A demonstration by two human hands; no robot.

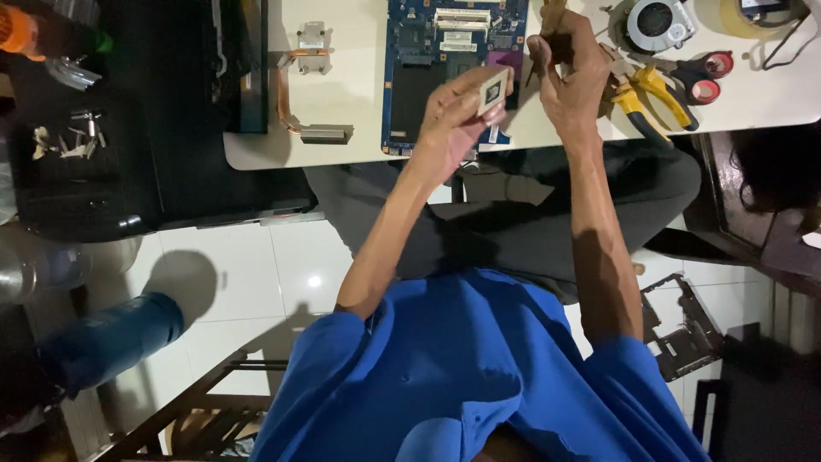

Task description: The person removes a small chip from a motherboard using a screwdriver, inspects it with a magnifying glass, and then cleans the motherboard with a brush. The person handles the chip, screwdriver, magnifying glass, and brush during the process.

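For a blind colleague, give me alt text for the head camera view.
A person in a blue shirt holds a small square processor chip in the left hand and a brush in the right hand, above a blue laptop motherboard on a white table.

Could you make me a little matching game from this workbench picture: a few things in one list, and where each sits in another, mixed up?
Things:
1. small square chip
2. blue circuit board
3. yellow-handled pliers
4. copper heat pipe

Places:
A. on the table right of the right hand
B. pinched in the left hand
C. on the table left of the board
D. flat on the table beyond both hands

Pairs: 1-B, 2-D, 3-A, 4-C
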